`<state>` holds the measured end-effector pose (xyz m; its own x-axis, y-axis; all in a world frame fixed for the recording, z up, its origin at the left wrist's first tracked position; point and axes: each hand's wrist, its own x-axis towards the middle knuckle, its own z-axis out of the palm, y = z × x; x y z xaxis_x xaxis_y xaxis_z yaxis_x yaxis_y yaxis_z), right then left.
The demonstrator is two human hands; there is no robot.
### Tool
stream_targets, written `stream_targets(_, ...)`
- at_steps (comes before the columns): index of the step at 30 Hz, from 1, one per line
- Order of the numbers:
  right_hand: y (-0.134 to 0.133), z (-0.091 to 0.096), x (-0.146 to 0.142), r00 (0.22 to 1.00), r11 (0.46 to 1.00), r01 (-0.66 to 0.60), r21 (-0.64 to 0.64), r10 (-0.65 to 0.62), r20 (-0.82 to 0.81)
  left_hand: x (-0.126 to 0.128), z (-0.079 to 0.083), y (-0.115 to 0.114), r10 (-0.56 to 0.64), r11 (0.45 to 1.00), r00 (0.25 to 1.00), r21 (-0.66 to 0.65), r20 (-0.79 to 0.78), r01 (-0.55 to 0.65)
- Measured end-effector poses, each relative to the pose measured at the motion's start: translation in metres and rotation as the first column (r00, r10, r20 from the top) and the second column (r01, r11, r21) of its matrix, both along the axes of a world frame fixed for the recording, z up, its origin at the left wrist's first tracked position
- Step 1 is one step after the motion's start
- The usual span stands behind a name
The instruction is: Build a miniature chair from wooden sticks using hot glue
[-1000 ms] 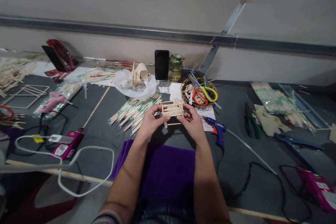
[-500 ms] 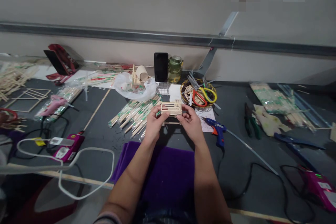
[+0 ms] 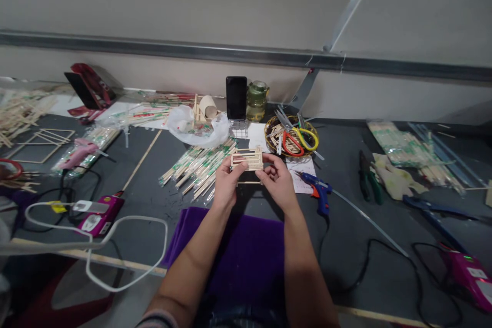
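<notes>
A small frame of wooden sticks (image 3: 247,160) is held up over the table, between my two hands. My left hand (image 3: 226,184) grips its left end, with the thumb on the near side. At the right end, the thumb and fingers of my right hand (image 3: 280,179) close on the frame. Some of the fingers behind it are hidden. Beneath my forearms lies a folded purple cloth (image 3: 246,246). Close to my right hand rests a blue glue gun (image 3: 321,189) with a long clear glue stick in its back. Packed chopsticks (image 3: 200,169) lie left of my left hand.
Behind the hands stand a phone (image 3: 236,97), a green glass jar (image 3: 257,100) and a basket (image 3: 269,146) with scissors. Pliers (image 3: 371,179) and a magenta power strip (image 3: 467,274) are at right. A pink glue gun (image 3: 80,152) and a white cable (image 3: 165,241) lie at left.
The stick frame has shifted slightly left and tilted a little in my hands. Both hands keep hold of it. A dark head shape now shows beyond the partition at upper right.
</notes>
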<state>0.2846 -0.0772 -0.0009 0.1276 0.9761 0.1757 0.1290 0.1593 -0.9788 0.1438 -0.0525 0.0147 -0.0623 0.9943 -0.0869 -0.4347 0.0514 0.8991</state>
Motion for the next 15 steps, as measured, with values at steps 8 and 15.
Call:
stream_targets(8, -0.0006, 0.0020, -0.0002, 1.000, 1.000, -0.011, -0.002, 0.011, 0.014, -0.0011, -0.0002, 0.0004, 0.006, 1.000, 0.999, -0.003, -0.048, -0.006)
stream_targets(15, -0.0010, 0.0033, -0.0005, 1.000, 1.000, -0.004, -0.008, 0.004, 0.015, -0.0010, 0.0016, -0.0001, -0.004, 1.000, 1.000, -0.008, -0.031, 0.004)
